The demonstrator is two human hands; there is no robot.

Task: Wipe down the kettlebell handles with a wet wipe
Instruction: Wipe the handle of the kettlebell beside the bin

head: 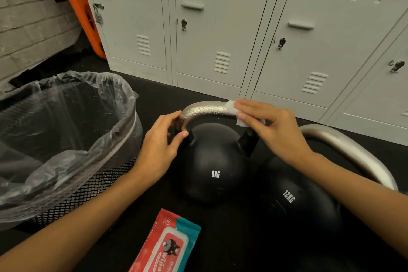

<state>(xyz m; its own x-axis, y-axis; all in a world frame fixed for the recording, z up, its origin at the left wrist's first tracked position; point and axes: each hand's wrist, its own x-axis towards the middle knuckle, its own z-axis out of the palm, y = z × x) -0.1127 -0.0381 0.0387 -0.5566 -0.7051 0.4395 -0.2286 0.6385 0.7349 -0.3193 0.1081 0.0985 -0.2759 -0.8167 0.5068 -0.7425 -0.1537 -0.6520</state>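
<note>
A black 8KG kettlebell (215, 161) stands on the dark floor, its silver handle (205, 109) beaded with wet drops. My right hand (271, 128) wraps a white wet wipe (239, 115) over the handle's right end and grips it there. My left hand (162, 141) holds the handle's left bend between thumb and fingers. A black 12KG kettlebell (293, 203) stands just to the right, with its silver handle (346, 150) behind my right forearm.
A mesh waste bin (72, 183) lined with a clear bag stands at the left. A red and teal pack of wipes (167, 245) lies on the floor near me. White lockers (220, 28) line the back, with an orange board (75, 6) beside them.
</note>
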